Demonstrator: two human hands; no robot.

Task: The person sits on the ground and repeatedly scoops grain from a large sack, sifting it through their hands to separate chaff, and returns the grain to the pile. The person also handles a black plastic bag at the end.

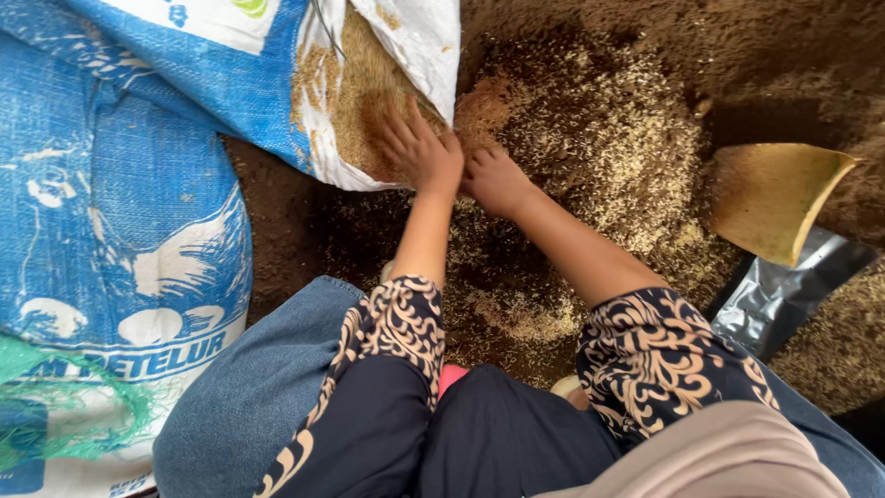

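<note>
We see left hand (419, 148): fingers spread flat on husks (359, 101) inside sack mouth (406, 55) | right hand (496, 180): fingers curled, buried in husk pile (599, 129)

I see both forearms bare below sleeves that end near the elbows. The sleeves are dark navy with a wide cuff band of cream and tan swirling scrollwork. Nearest the blue sack (111, 184) is the left hand (419, 152); the right hand (496, 180) is farther from it. Blue denim covers the knees. A beige cloth hangs at my chest.
</note>
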